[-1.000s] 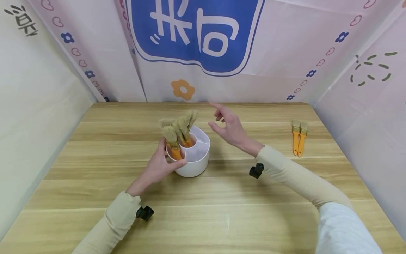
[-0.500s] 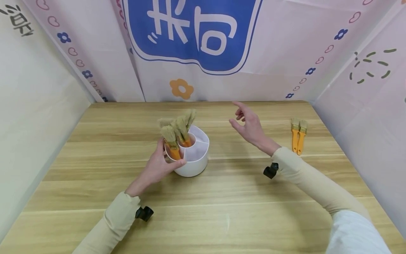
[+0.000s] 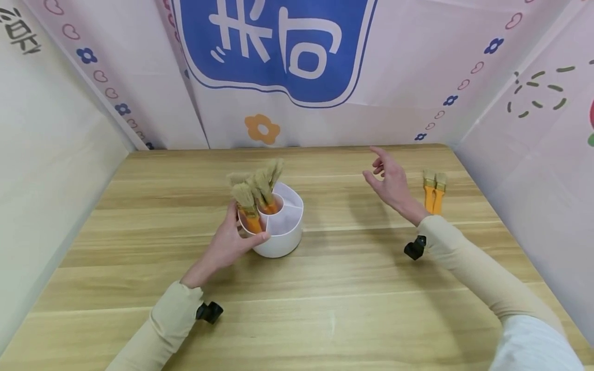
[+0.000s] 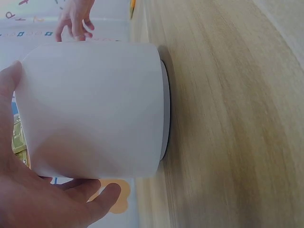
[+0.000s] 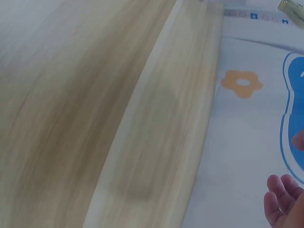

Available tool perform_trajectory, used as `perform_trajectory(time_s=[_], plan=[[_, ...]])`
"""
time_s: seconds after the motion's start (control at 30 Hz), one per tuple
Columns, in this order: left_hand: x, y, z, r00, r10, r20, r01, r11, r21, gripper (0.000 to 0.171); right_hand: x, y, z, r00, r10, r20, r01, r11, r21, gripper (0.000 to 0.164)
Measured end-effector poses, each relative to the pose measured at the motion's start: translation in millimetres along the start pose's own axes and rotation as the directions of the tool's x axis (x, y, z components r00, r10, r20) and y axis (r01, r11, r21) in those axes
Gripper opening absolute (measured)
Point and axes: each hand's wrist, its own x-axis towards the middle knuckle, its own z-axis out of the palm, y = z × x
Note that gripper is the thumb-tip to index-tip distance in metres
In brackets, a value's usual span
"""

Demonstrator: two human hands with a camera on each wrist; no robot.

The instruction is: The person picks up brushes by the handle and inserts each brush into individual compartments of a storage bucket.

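A white round pen holder [image 3: 278, 246] with inner dividers stands on the wooden table, left of the middle in the head view. My left hand [image 3: 226, 245] grips its left side, thumb across the front near the rim and fingers round the far side. Several paintbrushes [image 3: 243, 194] with orange handles lean in its centre and left compartments, bristles up. In the left wrist view the white wall [image 4: 95, 109] of the holder fills much of the picture. My right hand [image 3: 392, 180] hovers over the table's far right part, fingers relaxed, thumb apart, holding nothing.
Two more paintbrushes [image 3: 429, 198] lie side by side just right of my right hand, handles toward me, their lower ends hidden behind the wrist. A printed cloth [image 3: 325, 126] hangs behind the table's far edge, with pale side walls left and right.
My right hand has moved right, away from the holder and toward the two brushes on the table. The left hand has kept its grip on the holder.
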Motion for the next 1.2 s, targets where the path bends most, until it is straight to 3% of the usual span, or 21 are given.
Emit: perform_trajectory(time_s=[0.4, 0.6, 0.97, 1.2], plan=[[1.6, 0.3, 0.4, 1.0, -0.022, 0.0, 0.022, 1.0, 0.018, 0.102, -4.2, 34.8, -19.2, 0.994, 0.106, -0.023, -0.107, 0.992, -0.069, 0.053], [1.6, 0.6, 0.3, 1.0, -0.018, 0.004, 0.018, 1.0, 0.012, 0.102, -8.9, 54.4, -28.1, 0.982, 0.187, -0.023, -0.188, 0.977, -0.105, 0.053], [2.2, 0.0, 0.3, 1.0, -0.015, 0.0, 0.015, 1.0, 0.005, 0.102, -15.1, 78.6, -39.8, 0.965, 0.259, -0.039, -0.262, 0.953, -0.151, 0.055], [2.4, -0.1, 0.5, 1.0, -0.018, 0.005, 0.018, 1.0, 0.001, 0.102, -17.5, 89.9, -46.9, 0.932, 0.363, 0.005, -0.355, 0.914, -0.196, 0.057]])
